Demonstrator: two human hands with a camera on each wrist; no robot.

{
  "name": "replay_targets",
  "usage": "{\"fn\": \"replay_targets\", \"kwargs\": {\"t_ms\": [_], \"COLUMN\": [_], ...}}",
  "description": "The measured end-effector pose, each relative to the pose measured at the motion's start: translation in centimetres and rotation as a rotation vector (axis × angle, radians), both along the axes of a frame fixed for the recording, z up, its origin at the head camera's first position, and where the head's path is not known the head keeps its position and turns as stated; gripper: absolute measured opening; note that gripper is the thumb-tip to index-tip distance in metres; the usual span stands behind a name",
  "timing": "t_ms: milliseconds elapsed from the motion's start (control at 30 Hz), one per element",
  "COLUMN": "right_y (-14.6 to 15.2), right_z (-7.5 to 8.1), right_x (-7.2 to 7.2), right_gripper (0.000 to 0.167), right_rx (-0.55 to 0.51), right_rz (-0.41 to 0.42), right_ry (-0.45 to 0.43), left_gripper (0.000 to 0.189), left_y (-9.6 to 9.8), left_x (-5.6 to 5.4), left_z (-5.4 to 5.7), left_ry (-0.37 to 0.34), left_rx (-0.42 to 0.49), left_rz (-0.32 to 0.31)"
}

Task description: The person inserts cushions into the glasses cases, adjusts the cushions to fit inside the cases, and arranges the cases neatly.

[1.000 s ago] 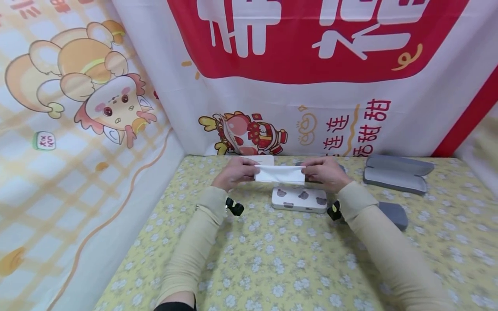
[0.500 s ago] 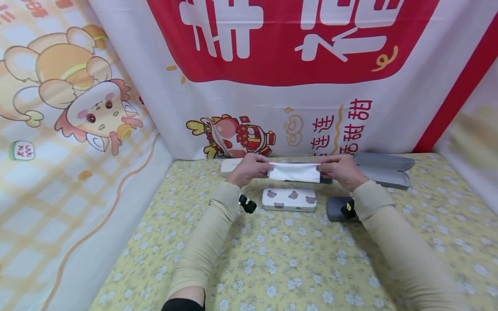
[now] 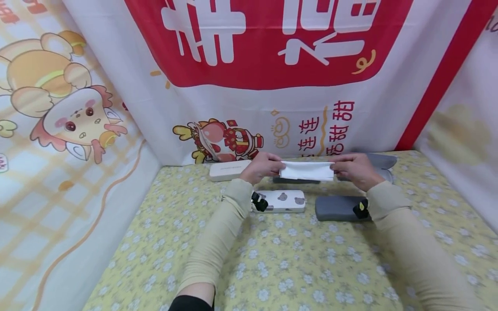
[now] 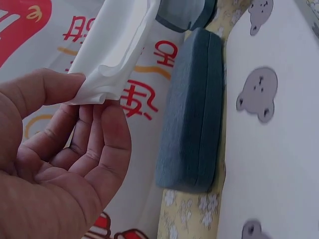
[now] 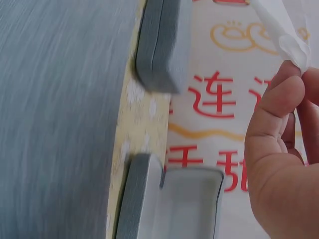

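Observation:
A folded white cloth [image 3: 306, 171] is stretched level in the air between both hands, above the far part of the table. My left hand [image 3: 264, 167] pinches its left end; in the left wrist view the thumb lies on top of the cloth [image 4: 112, 45] and the fingers are below. The right end is pinched by my right hand [image 3: 357, 170], thumb against finger, as the right wrist view shows at the tip of the cloth [image 5: 286, 35]. Under and behind the cloth lies a shut blue-grey case [image 4: 192, 109], mostly covered in the head view.
A white case [image 3: 229, 171] sits at the back left. Nearer stand a bear-print case [image 3: 285, 201] and a dark grey case [image 3: 337, 208], partly behind the wrist cameras. An opened grey case [image 5: 192, 199] is at the back right. A printed curtain [image 3: 241, 129] hangs along the table's rear edge.
The head view has swung so the table and cases sit farther left. Both hands, still holding the cloth taut, have shifted right over the cases.

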State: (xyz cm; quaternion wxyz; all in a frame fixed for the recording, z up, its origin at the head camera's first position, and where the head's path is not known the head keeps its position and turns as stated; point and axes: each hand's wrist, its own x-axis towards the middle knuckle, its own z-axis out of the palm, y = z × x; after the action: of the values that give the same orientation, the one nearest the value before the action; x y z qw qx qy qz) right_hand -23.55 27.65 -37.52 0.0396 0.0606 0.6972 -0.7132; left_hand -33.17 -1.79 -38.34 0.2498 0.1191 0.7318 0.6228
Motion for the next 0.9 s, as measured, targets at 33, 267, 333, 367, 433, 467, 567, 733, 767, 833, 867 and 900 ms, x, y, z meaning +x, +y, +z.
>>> {"fn": "replay_targets", "kwargs": {"t_ms": [33, 267, 333, 367, 433, 467, 567, 733, 767, 833, 867, 900], "right_y": [0.4, 2.8, 3.4, 3.7, 4.5, 4.8, 5.9, 7.7, 8.1, 9.0, 9.4, 9.8], "right_z": [0.0, -0.4, -0.5, -0.5, -0.7, -0.8, -1.2, -2.0, -2.1, -2.2, -2.3, -2.3], "right_x": [0.1, 0.9, 1.0, 1.1, 1.3, 1.3, 1.5, 1.6, 1.7, 1.9, 2.0, 2.2], "right_gripper": [0.023, 0.028, 0.038, 0.041, 0.046, 0.046, 0.041, 0.013, 0.011, 0.012, 0.013, 0.013], "right_rx": [0.0, 0.088, 0.112, 0.119, 0.123, 0.124, 0.103, 0.047, 0.037, 0.014, 0.007, 0.01], "right_rz": [-0.009, -0.067, -0.077, -0.082, -0.089, -0.094, -0.106, -0.145, -0.152, -0.164, -0.166, -0.167], "right_ry": [-0.005, -0.049, -0.059, -0.062, -0.07, -0.074, -0.081, -0.071, -0.068, -0.058, -0.053, -0.05], "left_gripper": [0.015, 0.019, 0.02, 0.02, 0.02, 0.019, 0.018, 0.018, 0.018, 0.018, 0.018, 0.017], "left_y": [0.5, 3.4, 4.2, 4.6, 5.4, 5.8, 7.0, 9.1, 9.6, 10.7, 11.2, 11.8], "left_x": [0.0, 0.1, 0.1, 0.1, 0.0, 0.0, -0.1, 0.0, -0.1, -0.1, -0.2, -0.2], "left_z": [-0.1, -0.5, -0.7, -0.8, -1.0, -1.1, -1.4, -1.6, -1.6, -1.8, -1.9, -2.0], "left_ry": [-0.002, 0.006, 0.023, 0.026, 0.032, 0.035, 0.035, 0.072, 0.074, 0.078, 0.08, 0.081], "left_rx": [0.0, 0.002, 0.0, 0.005, 0.008, 0.008, 0.012, -0.007, -0.003, 0.003, 0.008, 0.01], "left_rz": [-0.002, -0.039, -0.059, -0.067, -0.085, -0.091, -0.086, -0.053, -0.049, -0.049, -0.048, -0.043]}}
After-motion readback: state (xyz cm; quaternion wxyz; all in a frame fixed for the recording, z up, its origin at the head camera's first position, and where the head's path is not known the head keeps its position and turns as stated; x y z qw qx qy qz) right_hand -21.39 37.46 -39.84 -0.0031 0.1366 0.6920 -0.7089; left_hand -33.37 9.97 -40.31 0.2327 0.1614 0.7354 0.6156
